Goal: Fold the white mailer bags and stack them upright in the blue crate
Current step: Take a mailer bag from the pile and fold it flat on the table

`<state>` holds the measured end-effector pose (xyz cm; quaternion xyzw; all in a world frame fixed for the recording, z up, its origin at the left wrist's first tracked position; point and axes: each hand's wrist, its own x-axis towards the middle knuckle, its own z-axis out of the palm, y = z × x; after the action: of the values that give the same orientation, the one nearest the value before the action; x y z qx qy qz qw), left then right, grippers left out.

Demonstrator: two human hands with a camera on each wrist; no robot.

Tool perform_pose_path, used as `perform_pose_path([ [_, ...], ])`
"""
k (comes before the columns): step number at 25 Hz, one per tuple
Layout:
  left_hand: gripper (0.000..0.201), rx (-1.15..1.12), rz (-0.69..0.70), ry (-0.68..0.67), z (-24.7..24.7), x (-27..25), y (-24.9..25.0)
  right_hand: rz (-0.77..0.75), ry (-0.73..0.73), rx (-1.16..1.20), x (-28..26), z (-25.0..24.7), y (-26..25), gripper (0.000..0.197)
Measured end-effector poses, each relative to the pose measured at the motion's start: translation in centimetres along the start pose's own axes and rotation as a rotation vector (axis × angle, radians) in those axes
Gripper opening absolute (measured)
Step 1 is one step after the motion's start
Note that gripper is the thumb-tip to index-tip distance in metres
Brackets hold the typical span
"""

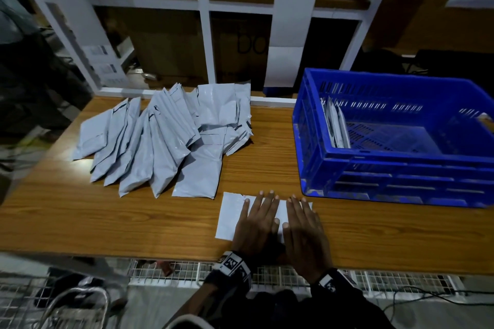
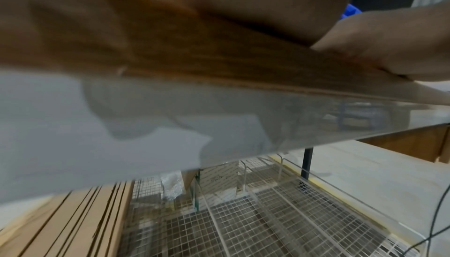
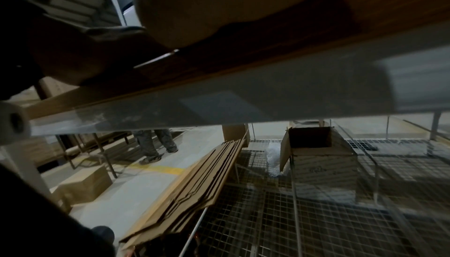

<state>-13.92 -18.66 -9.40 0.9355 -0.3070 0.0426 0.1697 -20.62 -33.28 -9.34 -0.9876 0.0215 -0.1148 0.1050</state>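
A white mailer bag [image 1: 230, 219] lies flat near the front edge of the wooden table [image 1: 107, 216]. My left hand [image 1: 258, 218] and my right hand [image 1: 303, 218] press down on it side by side, fingers straight, palms flat. A fanned pile of unfolded white mailer bags [image 1: 165, 139] lies behind, toward the left. The blue crate [image 1: 387, 165] stands at the right, with a few folded bags [image 1: 337, 125] upright against its left wall. Both wrist views show only the heels of the hands at the table edge [image 2: 219, 80] [image 3: 219, 64].
A white shelf frame [image 1: 205, 24] with cardboard boxes stands behind the table. Below the front edge is a wire-mesh shelf [image 1: 187, 272]. Flat cardboard sheets [image 3: 194, 190] and an open box [image 3: 316, 153] lie underneath. Another person's legs [image 3: 155, 145] stand at the far side.
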Motion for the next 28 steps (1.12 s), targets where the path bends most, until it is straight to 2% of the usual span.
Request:
perform_pose_path([
  [7,0.056,-0.083,0.018,-0.077,-0.6,-0.3,-1.2,0.015,0.017,-0.026,0.1,0.0,0.1,0.057],
  [10,0.066,-0.057,-0.032,-0.018,-0.7,-1.6,-3.3,0.026,0.013,-0.074,0.2,-0.3,-0.4,0.057],
  [13,0.073,-0.03,-0.028,-0.061,-0.8,-1.9,-4.5,0.059,-0.005,-0.089,0.8,-0.4,-1.0,0.057],
  [18,0.056,0.05,-0.047,0.02,-1.6,-2.1,-5.3,0.01,0.06,-0.018,2.3,0.3,-3.4,0.06],
  [20,0.056,0.105,-0.039,0.022,-1.9,-2.7,-5.7,-0.033,0.07,-0.036,2.0,0.7,-3.7,0.052],
  [22,0.058,0.144,-0.036,-0.005,-2.0,-3.3,-6.1,-0.077,0.045,-0.077,1.7,0.8,-3.8,0.053],
  [28,0.059,0.117,-0.059,0.014,-2.1,-3.2,-6.0,-0.025,-0.044,-0.091,2.1,0.3,-3.9,0.059],
])
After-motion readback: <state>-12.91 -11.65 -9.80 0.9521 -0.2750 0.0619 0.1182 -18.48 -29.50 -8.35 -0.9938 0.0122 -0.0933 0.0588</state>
